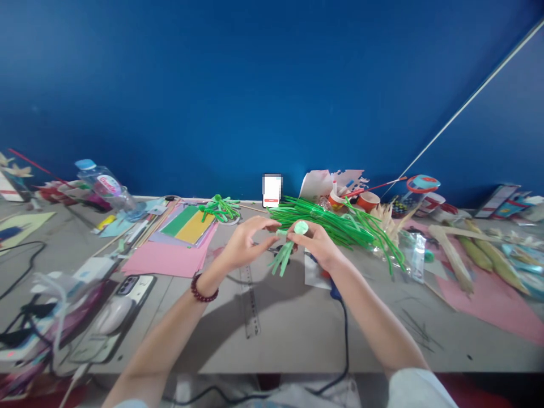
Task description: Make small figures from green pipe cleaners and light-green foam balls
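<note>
Table (297,328): crowded; a ruler (250,306) and a dark cable (344,334) are laid under the hands, so a snag is judged possible.
Loose stems (335,224): heaped just behind; mix-up is risked.
Left hand (242,243): fingers half-curled, the bundle steadied.
Right hand (318,243): closed on the green bundle (284,255), held above the table; slipping strands are risked.

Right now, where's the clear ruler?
Head view: the clear ruler lies flat on the grey table, just left of centre, below the left hand and right of the pink paper.
</note>
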The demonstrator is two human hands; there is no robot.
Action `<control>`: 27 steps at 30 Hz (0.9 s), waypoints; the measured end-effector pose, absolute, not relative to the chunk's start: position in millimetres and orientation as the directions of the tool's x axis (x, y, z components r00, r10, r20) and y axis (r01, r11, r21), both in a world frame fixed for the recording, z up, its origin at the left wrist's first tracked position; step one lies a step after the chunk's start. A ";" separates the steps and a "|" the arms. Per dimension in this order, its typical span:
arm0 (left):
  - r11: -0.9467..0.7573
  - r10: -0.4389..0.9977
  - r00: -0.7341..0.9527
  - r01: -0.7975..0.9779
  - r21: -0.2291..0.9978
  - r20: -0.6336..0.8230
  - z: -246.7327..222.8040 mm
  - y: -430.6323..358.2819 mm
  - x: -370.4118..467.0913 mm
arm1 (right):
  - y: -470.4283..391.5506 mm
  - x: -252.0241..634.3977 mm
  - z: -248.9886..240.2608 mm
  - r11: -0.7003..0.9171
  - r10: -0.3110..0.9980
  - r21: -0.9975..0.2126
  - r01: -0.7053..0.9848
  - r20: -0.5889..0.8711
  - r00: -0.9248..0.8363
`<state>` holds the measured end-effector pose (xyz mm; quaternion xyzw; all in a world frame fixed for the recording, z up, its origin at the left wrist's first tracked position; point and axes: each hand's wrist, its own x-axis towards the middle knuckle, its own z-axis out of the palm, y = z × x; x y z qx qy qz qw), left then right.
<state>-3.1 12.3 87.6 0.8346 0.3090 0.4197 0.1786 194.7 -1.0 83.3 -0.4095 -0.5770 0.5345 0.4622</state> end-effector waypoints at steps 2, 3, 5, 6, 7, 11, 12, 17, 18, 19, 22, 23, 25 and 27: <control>-0.680 0.722 0.453 0.327 0.656 0.523 87.2 12.4 -0.5 | -0.4 194.8 82.0 0.096 0.967 -0.995 -0.039 0.102 -0.235; -0.649 0.745 0.448 0.318 0.691 0.494 86.9 11.8 1.1 | -0.3 194.4 81.8 0.097 0.966 -0.994 -0.043 0.105 -0.237; -0.597 0.783 0.433 0.321 0.735 0.447 86.4 9.7 4.7 | -0.8 193.2 82.5 0.106 0.968 -0.994 -0.030 0.110 -0.226; -0.580 0.795 0.427 0.330 0.745 0.430 86.3 8.3 6.2 | -1.3 192.7 83.3 0.116 0.969 -0.993 -0.010 0.115 -0.217; -0.570 0.803 0.422 0.340 0.748 0.420 86.2 7.0 7.6 | -1.8 192.2 84.2 0.131 0.970 -0.991 0.015 0.125 -0.207; -0.546 0.819 0.399 0.325 0.772 0.412 84.2 3.8 10.7 | -2.6 191.9 85.7 0.171 0.973 -0.982 0.084 0.155 -0.169; -0.524 0.831 0.383 0.294 0.799 0.404 82.7 4.0 11.2 | -2.2 192.2 85.0 0.170 0.975 -0.982 0.087 0.156 -0.156; -0.395 0.890 0.264 0.043 0.918 0.371 71.7 10.0 13.7 | 1.4 192.8 78.6 0.200 0.977 -0.971 0.129 0.187 -0.102; -0.373 0.897 0.260 0.015 0.928 0.356 70.0 11.4 14.0 | 1.5 192.6 78.0 0.211 0.976 -0.967 0.142 0.199 -0.094; -0.356 0.900 0.266 -0.005 0.935 0.344 68.8 12.6 14.1 | 1.2 192.2 77.9 0.219 0.974 -0.964 0.149 0.208 -0.089; -0.350 0.892 0.302 -0.009 0.937 0.337 67.5 14.1 13.9 | -1.5 190.5 79.9 0.214 0.974 -0.970 0.118 0.203 -0.100; -0.367 0.887 0.306 0.011 0.930 0.346 67.8 13.8 13.6 | -2.5 189.9 80.8 0.200 0.976 -0.975 0.094 0.190 -0.111; -0.416 0.875 0.303 0.075 0.906 0.377 69.4 11.9 12.6 | -3.8 189.0 81.9 0.165 0.979 -0.985 0.050 0.157 -0.127; -0.480 0.854 0.310 0.157 0.863 0.419 72.3 8.9 11.3 | -3.7 188.9 81.5 0.137 0.983 -0.990 0.031 0.132 -0.131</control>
